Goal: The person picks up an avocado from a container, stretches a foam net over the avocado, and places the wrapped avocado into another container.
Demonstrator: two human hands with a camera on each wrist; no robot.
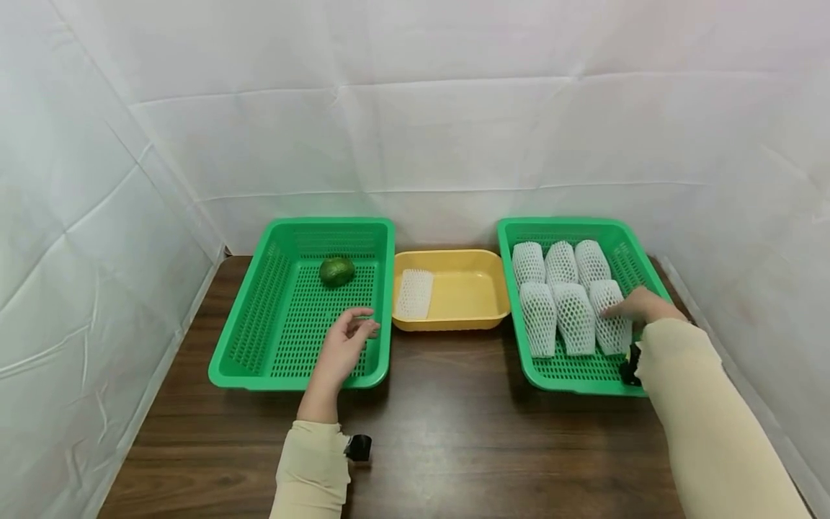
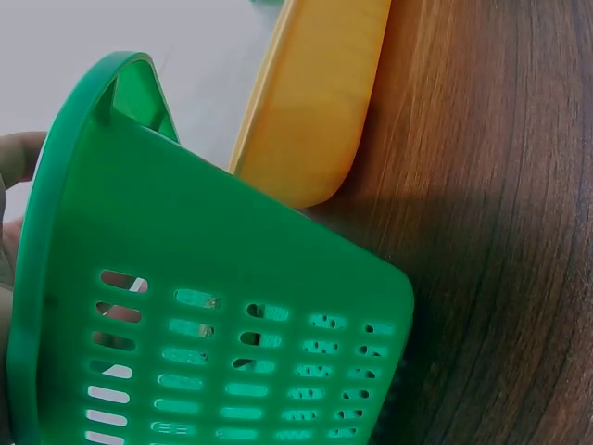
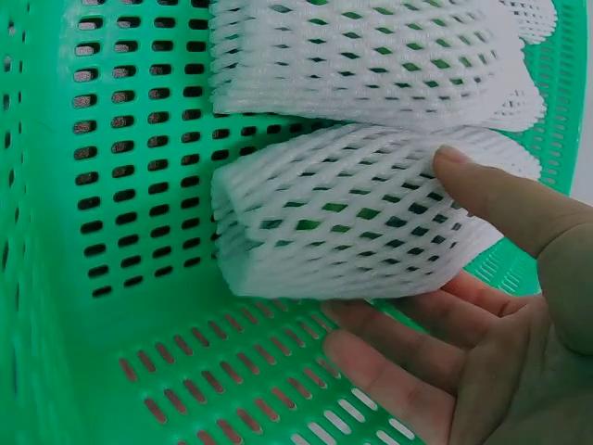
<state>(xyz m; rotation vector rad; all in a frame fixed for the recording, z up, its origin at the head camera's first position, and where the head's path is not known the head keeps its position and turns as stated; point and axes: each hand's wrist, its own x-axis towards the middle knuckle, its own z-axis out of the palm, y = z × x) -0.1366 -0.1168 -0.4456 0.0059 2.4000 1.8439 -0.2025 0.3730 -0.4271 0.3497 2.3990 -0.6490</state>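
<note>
My right hand [image 1: 642, 306] is in the right green basket [image 1: 586, 383] and holds a fruit in a white foam net [image 3: 343, 213]. The thumb lies on top of the net and the fingers curl along its lower side. Green and dark patches show through the mesh. Several more fruits in white foam nets [image 1: 536, 317] lie beside it in two rows. My left hand [image 1: 346, 342], loosely curled and holding nothing, hovers over the right side of the left green basket [image 1: 236, 346]. Farther back in that basket sits one bare dark-green avocado [image 1: 336, 272].
A yellow tray [image 1: 463, 292] stands between the two baskets, with a flat white foam net [image 1: 414, 294] at its left end. Under them is a dark wooden table [image 1: 447, 425]. White cloth [image 1: 454, 137] hangs behind and along both sides.
</note>
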